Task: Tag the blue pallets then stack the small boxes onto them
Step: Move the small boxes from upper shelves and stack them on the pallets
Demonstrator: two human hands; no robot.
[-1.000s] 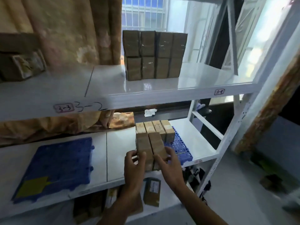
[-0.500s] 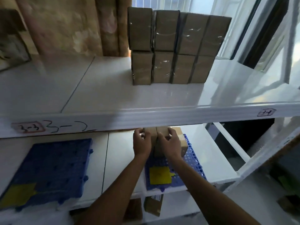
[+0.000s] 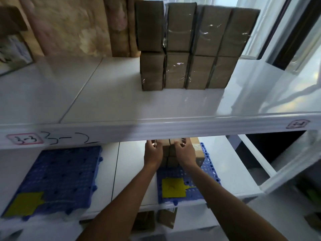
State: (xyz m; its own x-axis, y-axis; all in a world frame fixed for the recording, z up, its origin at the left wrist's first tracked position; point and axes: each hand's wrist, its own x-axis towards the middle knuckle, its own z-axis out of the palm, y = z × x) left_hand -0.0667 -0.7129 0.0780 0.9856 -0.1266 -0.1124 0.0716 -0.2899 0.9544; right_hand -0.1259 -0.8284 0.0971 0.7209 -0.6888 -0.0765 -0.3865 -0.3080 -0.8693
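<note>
On the lower shelf a blue pallet carries a yellow tag near its front and a stack of small brown boxes at its back. My left hand and my right hand press on either side of the front boxes of that stack, fingers curled over the top. The upper shelf's edge hides the stack's top. A second blue pallet with its own yellow tag lies bare at the left. More small boxes, wrapped in clear film, stand two high on the upper shelf.
The white upper shelf has a front rail with handwritten labels. A white diagonal brace of the rack runs at the right. Brown boxes sit on the level below. A curtain hangs behind.
Both hands carried the boxes from the shelf's front edge back onto the right pallet, exposing its yellow tag. The view has moved closer and tilted up; the upper shelf now covers the stack's top.
</note>
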